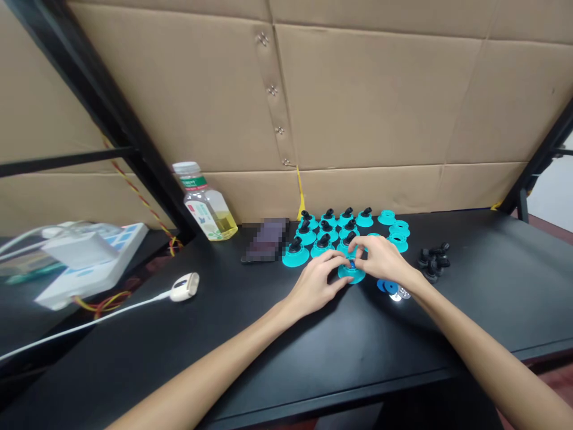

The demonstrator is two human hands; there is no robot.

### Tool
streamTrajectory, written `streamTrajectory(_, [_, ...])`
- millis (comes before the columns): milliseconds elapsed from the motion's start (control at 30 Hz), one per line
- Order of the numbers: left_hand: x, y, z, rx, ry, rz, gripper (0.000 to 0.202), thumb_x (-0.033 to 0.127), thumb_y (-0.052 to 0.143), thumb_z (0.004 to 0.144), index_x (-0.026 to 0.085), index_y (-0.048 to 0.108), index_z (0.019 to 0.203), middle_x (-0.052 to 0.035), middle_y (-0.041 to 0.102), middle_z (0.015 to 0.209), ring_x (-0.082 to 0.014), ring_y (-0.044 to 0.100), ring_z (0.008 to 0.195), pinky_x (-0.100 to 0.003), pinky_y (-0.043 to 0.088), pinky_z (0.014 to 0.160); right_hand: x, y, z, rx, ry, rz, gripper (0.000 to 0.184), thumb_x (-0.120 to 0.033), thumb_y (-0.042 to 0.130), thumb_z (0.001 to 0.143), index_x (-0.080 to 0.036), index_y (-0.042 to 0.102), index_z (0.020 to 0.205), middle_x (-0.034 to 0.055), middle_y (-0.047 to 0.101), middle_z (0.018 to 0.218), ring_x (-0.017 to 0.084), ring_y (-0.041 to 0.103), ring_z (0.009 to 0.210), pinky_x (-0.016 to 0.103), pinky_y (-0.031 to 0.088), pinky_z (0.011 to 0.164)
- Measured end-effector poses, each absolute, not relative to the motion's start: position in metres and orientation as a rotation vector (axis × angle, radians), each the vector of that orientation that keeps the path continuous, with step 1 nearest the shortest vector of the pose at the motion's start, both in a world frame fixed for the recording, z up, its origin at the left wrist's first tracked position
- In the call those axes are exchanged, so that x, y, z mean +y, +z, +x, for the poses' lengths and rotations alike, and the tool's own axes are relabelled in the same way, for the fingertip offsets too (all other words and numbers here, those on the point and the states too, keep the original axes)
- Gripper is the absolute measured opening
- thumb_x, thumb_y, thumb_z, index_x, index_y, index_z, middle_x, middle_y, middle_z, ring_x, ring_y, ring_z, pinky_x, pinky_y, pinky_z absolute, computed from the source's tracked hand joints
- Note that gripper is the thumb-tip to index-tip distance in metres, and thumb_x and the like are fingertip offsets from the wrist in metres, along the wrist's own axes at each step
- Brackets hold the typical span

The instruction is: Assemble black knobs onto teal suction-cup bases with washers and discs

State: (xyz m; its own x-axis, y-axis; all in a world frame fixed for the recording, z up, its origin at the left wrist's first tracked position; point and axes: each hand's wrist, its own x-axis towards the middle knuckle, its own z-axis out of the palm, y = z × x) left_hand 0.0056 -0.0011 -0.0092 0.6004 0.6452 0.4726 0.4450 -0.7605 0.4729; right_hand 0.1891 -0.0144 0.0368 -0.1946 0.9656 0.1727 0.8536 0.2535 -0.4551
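Observation:
Both my hands meet over one teal round base (pixel 351 273) on the black table (pixel 313 346). My left hand (pixel 317 280) grips its left side with curled fingers. My right hand (pixel 378 257) pinches a small dark blue part at the base's centre. Behind them stand several teal bases with black knobs (pixel 323 234) in rows. Three bare teal bases (pixel 396 230) lie at the right of the rows. Small blue discs (pixel 387 286) and a silvery washer (pixel 403 293) lie by my right wrist. A heap of loose black knobs (pixel 433 258) sits further right.
A bottle of yellow liquid (pixel 206 206) stands at the back left beside a blurred dark object (pixel 265 240). A white corded device (pixel 184 286) lies left. A white box with cables (pixel 85 260) is on the far left. Cardboard (pixel 358 101) walls the back.

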Motion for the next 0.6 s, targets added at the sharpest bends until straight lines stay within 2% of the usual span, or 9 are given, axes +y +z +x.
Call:
streamTrajectory(167, [-0.001,-0.008,0.006,0.892,0.945,2.528,0.016,0.028,0.066,0.084,0.021,0.064,0.099,-0.0053,0.065,0.111,-0.0212,0.064,0.096,-0.036,0.050,0.085,-0.011,0.035,0.189,-2.048,0.423,-1.705,0.026,-0.017,0.060,0.070,-0.022,0.069,0.094,-0.0017,0.070,0.074,0.016,0.060,0.077,0.024,0.034,0.060])
streamTrajectory(333, [-0.003,-0.004,0.005,0.910,0.962,2.477,0.022,0.031,0.067,0.084,0.021,0.061,0.102,-0.0041,0.069,0.103,-0.0207,0.064,0.093,-0.035,0.050,0.083,-0.006,0.034,0.197,-2.041,0.549,-1.639,0.030,-0.013,0.055,0.071,-0.021,0.071,0.095,-0.0011,0.070,0.074,0.013,0.058,0.070,0.023,0.037,0.061])
streamTrajectory(600, [-0.002,-0.005,0.006,0.861,0.968,2.519,0.015,0.030,0.064,0.086,0.021,0.066,0.098,-0.0057,0.068,0.107,-0.0210,0.065,0.096,-0.036,0.051,0.085,-0.005,0.031,0.194,-2.061,0.480,-1.662,0.018,-0.016,0.059,0.069,-0.018,0.072,0.080,0.0018,0.069,0.073,0.014,0.059,0.069,0.024,0.037,0.061])
